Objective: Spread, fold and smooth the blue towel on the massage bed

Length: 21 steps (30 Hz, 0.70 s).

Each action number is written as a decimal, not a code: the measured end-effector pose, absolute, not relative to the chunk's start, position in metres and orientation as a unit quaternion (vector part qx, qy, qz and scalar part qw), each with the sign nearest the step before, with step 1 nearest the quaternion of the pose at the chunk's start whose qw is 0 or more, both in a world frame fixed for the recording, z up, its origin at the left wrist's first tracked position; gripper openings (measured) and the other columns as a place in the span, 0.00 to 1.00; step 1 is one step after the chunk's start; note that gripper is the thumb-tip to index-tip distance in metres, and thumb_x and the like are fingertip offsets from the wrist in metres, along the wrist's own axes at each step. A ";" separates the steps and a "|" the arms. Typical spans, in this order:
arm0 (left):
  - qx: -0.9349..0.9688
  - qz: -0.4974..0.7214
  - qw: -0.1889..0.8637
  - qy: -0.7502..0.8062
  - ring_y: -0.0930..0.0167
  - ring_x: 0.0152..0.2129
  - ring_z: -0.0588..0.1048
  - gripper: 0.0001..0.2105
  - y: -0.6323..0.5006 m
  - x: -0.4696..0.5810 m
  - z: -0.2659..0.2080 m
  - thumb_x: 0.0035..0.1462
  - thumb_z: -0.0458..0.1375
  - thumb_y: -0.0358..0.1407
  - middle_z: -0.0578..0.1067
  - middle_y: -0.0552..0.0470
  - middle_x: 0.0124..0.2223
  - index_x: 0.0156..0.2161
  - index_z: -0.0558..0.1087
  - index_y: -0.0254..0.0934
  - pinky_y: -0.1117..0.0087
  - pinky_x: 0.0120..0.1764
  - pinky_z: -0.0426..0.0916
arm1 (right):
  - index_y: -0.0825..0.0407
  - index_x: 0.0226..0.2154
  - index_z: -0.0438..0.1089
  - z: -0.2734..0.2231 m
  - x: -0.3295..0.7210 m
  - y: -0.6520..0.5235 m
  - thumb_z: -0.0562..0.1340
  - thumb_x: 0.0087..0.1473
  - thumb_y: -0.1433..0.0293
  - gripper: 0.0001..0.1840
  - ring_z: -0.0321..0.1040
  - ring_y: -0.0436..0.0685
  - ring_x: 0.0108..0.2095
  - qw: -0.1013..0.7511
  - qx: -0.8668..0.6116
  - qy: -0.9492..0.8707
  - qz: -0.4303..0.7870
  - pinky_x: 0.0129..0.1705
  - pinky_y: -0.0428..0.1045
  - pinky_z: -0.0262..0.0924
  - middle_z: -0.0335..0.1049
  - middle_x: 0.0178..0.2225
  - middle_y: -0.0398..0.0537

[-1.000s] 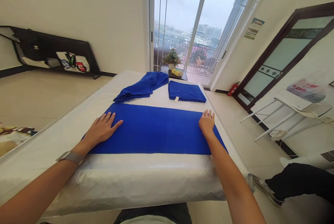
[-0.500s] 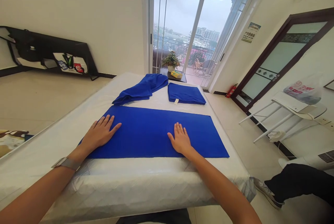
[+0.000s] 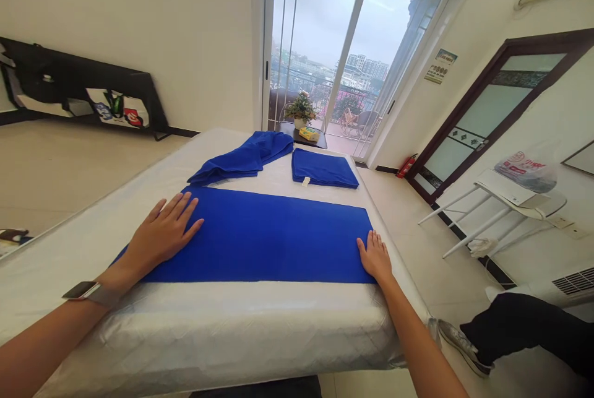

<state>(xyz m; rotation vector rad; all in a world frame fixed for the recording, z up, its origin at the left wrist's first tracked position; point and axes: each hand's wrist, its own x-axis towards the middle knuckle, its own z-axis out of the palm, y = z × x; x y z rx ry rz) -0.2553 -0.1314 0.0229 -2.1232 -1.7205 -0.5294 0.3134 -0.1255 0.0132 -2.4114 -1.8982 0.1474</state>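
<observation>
Blue cloth lies beneath your left hand, fingers extended and released; your right hand, fingers likewise, rests at its right edge.

A potted plant and yellow packet stand on a dark table.

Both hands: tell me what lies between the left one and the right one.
In the head view, the flat blue cloth lies between the left hand and the right hand.
</observation>
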 end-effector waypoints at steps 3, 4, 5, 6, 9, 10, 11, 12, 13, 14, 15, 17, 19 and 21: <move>-0.775 -0.177 0.139 -0.590 0.57 0.68 0.53 0.35 -0.133 -0.217 0.028 0.68 0.34 0.50 0.58 0.33 0.69 0.66 0.61 0.24 0.50 0.67 0.48 | 0.64 0.71 0.38 0.013 0.310 -0.126 0.36 0.67 0.49 0.44 0.31 0.59 0.72 0.040 -0.784 -0.618 0.050 0.71 0.56 0.29 0.34 0.73 0.54; -0.788 -0.166 0.116 -0.582 0.58 0.67 0.56 0.35 -0.135 -0.198 0.028 0.68 0.34 0.51 0.61 0.34 0.68 0.65 0.62 0.26 0.51 0.67 0.50 | 0.64 0.71 0.39 0.012 0.310 -0.126 0.36 0.67 0.49 0.44 0.31 0.59 0.72 0.042 -0.783 -0.618 0.051 0.71 0.56 0.29 0.34 0.73 0.54; -0.804 -0.152 0.090 -0.568 0.59 0.67 0.58 0.35 -0.137 -0.176 0.029 0.68 0.34 0.52 0.62 0.36 0.68 0.65 0.63 0.27 0.52 0.67 0.51 | 0.64 0.71 0.39 0.012 0.310 -0.126 0.36 0.67 0.49 0.44 0.31 0.59 0.72 0.044 -0.783 -0.618 0.052 0.71 0.56 0.29 0.34 0.73 0.54; -0.825 -0.139 0.068 -0.544 0.61 0.67 0.57 0.34 -0.140 -0.153 0.029 0.68 0.35 0.52 0.61 0.38 0.69 0.66 0.62 0.29 0.53 0.67 0.50 | 0.64 0.71 0.39 0.012 0.310 -0.126 0.36 0.67 0.49 0.44 0.31 0.59 0.72 0.045 -0.783 -0.618 0.052 0.71 0.56 0.29 0.34 0.73 0.54; -0.872 -0.121 0.023 -0.473 0.65 0.69 0.51 0.34 -0.152 -0.089 0.029 0.68 0.36 0.54 0.53 0.44 0.72 0.70 0.53 0.33 0.57 0.69 0.46 | 0.64 0.71 0.39 0.012 0.312 -0.126 0.36 0.67 0.50 0.43 0.31 0.58 0.72 0.047 -0.782 -0.620 0.052 0.71 0.56 0.28 0.34 0.73 0.54; -0.879 -0.117 0.007 -0.463 0.65 0.70 0.49 0.35 -0.156 -0.074 0.028 0.68 0.37 0.55 0.51 0.44 0.72 0.70 0.51 0.33 0.57 0.69 0.45 | 0.64 0.71 0.39 0.012 0.312 -0.126 0.36 0.67 0.50 0.43 0.31 0.58 0.72 0.047 -0.782 -0.620 0.051 0.71 0.56 0.28 0.34 0.73 0.53; -0.881 -0.111 -0.008 -0.460 0.65 0.70 0.48 0.36 -0.159 -0.063 0.027 0.68 0.37 0.56 0.50 0.44 0.72 0.71 0.49 0.33 0.57 0.69 0.45 | 0.64 0.71 0.39 0.012 0.312 -0.127 0.36 0.67 0.50 0.43 0.31 0.58 0.72 0.048 -0.782 -0.620 0.050 0.71 0.55 0.28 0.34 0.73 0.53; -0.879 -0.104 -0.022 -0.465 0.64 0.70 0.47 0.36 -0.161 -0.058 0.026 0.67 0.37 0.56 0.49 0.44 0.73 0.71 0.48 0.33 0.57 0.69 0.45 | 0.63 0.71 0.39 0.012 0.311 -0.127 0.36 0.67 0.50 0.43 0.31 0.58 0.72 0.048 -0.782 -0.620 0.050 0.71 0.55 0.28 0.35 0.73 0.53; -0.874 -0.096 -0.035 -0.475 0.63 0.70 0.47 0.37 -0.162 -0.057 0.024 0.67 0.37 0.57 0.48 0.43 0.72 0.71 0.48 0.32 0.56 0.69 0.44 | 0.63 0.71 0.39 0.012 0.311 -0.127 0.36 0.67 0.50 0.43 0.31 0.58 0.72 0.049 -0.782 -0.620 0.050 0.71 0.55 0.28 0.35 0.73 0.53; -0.867 -0.089 -0.046 -0.488 0.63 0.70 0.47 0.38 -0.163 -0.061 0.022 0.67 0.37 0.57 0.48 0.42 0.72 0.71 0.48 0.31 0.55 0.69 0.44 | 0.63 0.71 0.39 0.012 0.311 -0.127 0.36 0.67 0.50 0.43 0.31 0.58 0.72 0.049 -0.781 -0.621 0.050 0.71 0.55 0.28 0.35 0.73 0.53; -0.859 -0.082 -0.055 -0.502 0.63 0.70 0.47 0.38 -0.163 -0.070 0.019 0.66 0.37 0.58 0.48 0.42 0.72 0.71 0.47 0.31 0.55 0.69 0.44 | 0.63 0.71 0.39 0.012 0.311 -0.127 0.36 0.67 0.49 0.43 0.31 0.58 0.72 0.051 -0.780 -0.622 0.051 0.71 0.55 0.28 0.35 0.73 0.53; -0.840 -0.072 -0.063 -0.534 0.62 0.70 0.47 0.38 -0.161 -0.099 0.013 0.66 0.37 0.57 0.48 0.42 0.72 0.71 0.46 0.31 0.54 0.69 0.44 | 0.63 0.71 0.40 0.012 0.311 -0.127 0.35 0.67 0.49 0.44 0.31 0.58 0.72 0.055 -0.778 -0.624 0.051 0.71 0.56 0.28 0.35 0.73 0.53; -0.811 -0.067 -0.055 -0.578 0.61 0.70 0.47 0.38 -0.161 -0.140 0.007 0.66 0.38 0.57 0.49 0.42 0.72 0.71 0.46 0.31 0.52 0.69 0.45 | 0.64 0.71 0.40 0.011 0.312 -0.127 0.35 0.67 0.49 0.44 0.32 0.59 0.72 0.060 -0.778 -0.624 0.051 0.71 0.56 0.28 0.35 0.73 0.54; -0.771 -0.060 -0.032 -0.633 0.59 0.69 0.49 0.37 -0.165 -0.189 0.001 0.65 0.39 0.55 0.51 0.41 0.72 0.71 0.48 0.31 0.50 0.67 0.47 | 0.64 0.71 0.40 0.010 0.313 -0.127 0.35 0.66 0.49 0.44 0.32 0.59 0.72 0.060 -0.777 -0.624 0.052 0.71 0.56 0.28 0.35 0.73 0.54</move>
